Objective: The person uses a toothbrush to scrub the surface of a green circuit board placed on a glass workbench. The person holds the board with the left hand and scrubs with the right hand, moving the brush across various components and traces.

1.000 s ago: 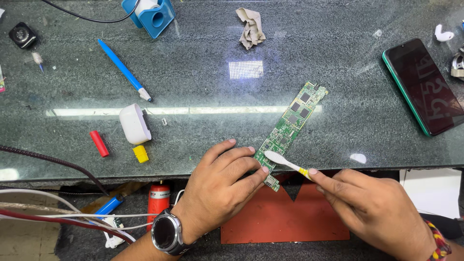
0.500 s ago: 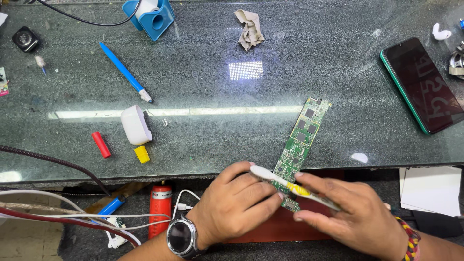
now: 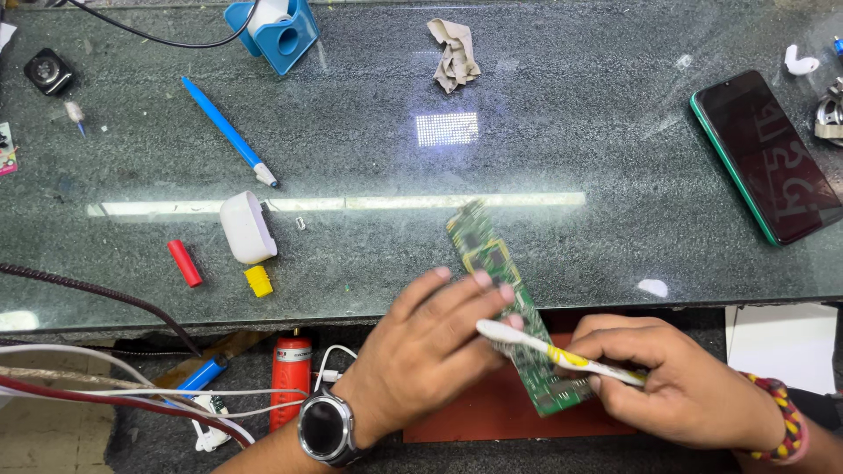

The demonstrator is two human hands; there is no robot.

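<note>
Head view shows our left hand [image 3: 421,351] pinning the green circuit board [image 3: 514,307] while our right hand [image 3: 676,386] grasps the toothbrush [image 3: 562,355]; we brush lightly, bristles flat, supporting the overhanging end off the tabletop [image 3: 527,88].

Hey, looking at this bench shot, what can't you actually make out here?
Head view only:
- Circuit board: its middle is hidden under the left hand fingers; motion-blurred, so components are unreadable.
- Toothbrush: bristles can't be seen against the board; its tail is hidden in the right hand.
- Metal part: cut off by the right edge.
- Phone: screen dark, only glare.
</note>
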